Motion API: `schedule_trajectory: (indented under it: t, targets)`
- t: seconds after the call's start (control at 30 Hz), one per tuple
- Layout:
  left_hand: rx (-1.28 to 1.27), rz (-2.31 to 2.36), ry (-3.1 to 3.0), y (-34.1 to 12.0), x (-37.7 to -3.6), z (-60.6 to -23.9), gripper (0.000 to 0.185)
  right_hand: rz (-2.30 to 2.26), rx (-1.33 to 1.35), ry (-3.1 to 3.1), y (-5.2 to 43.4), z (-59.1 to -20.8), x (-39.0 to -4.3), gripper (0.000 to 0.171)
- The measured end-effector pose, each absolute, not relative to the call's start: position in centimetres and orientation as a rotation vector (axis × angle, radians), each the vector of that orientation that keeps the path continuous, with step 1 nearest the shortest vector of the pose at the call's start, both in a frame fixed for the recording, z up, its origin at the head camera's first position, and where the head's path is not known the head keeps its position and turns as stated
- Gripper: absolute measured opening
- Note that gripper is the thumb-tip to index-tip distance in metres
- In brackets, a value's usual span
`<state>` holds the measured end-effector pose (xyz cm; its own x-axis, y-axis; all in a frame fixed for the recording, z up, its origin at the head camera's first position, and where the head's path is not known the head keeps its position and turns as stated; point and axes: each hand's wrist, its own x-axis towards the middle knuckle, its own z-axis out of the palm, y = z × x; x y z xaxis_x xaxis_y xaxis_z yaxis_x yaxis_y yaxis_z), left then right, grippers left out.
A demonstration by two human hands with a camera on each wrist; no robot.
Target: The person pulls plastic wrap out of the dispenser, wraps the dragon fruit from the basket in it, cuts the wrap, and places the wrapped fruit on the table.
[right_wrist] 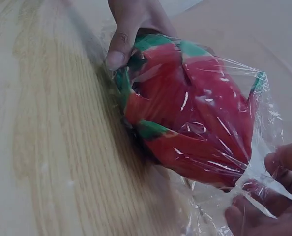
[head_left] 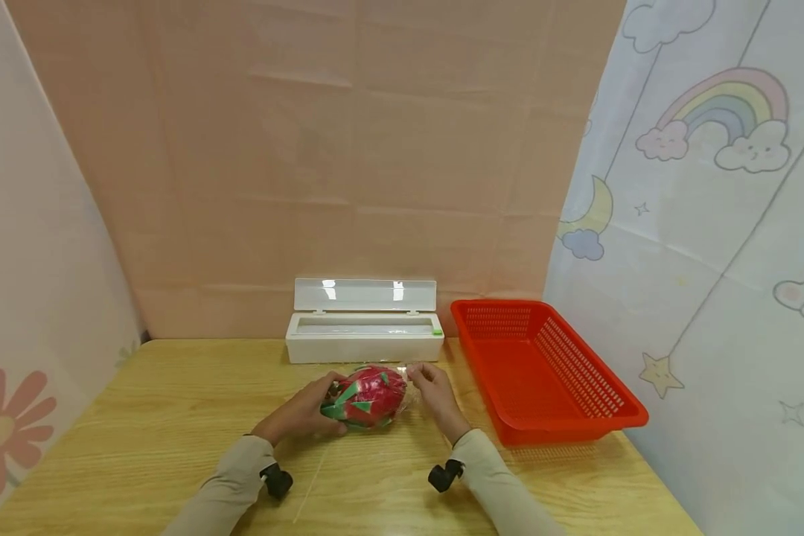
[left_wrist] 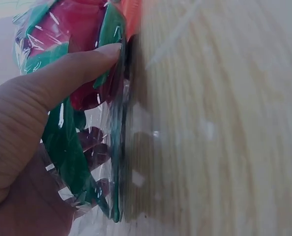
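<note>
A red dragon fruit (head_left: 374,394) with green scales lies on the wooden table, covered in clear plastic wrap (right_wrist: 274,123). My left hand (head_left: 310,409) grips its leafy left end, the thumb lying along the side in the left wrist view. At the other end, my right hand (head_left: 437,394) pinches the loose gathered wrap between thumb and fingers. In the right wrist view the film stretches from the dragon fruit (right_wrist: 195,113) to those fingers (right_wrist: 286,157). The undersides of the fruit and some left fingers are hidden.
Behind the fruit stands a white wrap dispenser box (head_left: 365,348) with its lid (head_left: 365,295) raised. A red plastic basket (head_left: 502,394) sits on the right side of the wooden table (head_left: 174,417). Fabric backdrops hang at the back and sides.
</note>
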<state>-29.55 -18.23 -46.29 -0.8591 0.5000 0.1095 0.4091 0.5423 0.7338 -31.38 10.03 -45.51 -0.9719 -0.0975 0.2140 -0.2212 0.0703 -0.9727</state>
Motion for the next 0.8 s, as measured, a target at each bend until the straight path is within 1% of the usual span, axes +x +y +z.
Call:
schedule_trajectory:
  t: [0.1,0.27,0.4,0.6,0.7,0.8]
  targets:
    - [0.812,1.211,2.638,-18.2,-29.6,-46.1,0.075,2.145,0.308,-2.202,9.9,-45.5,-31.4,0.02]
    - [0.871,1.193,2.612,-18.1,-29.7,-46.1,0.075,2.207,0.136,-2.232,9.6,-45.2,-31.4,0.015]
    - [0.868,1.195,2.611,-18.1,-29.6,-46.1,0.075,2.057,0.083,-2.364,9.3,-45.1,-31.3,0.008]
    - [0.835,1.187,2.631,-18.1,-29.5,-46.4,0.076,1.771,-0.005,-2.317,9.5,-44.7,-31.0,0.014]
    - [0.853,1.179,2.634,-18.2,-29.6,-46.4,0.077,1.611,0.064,-2.234,9.6,-44.4,-30.4,0.015]
    - [0.881,1.175,2.626,-18.2,-29.7,-46.2,0.076,1.479,0.317,-2.166,9.8,-43.7,-29.9,0.024]
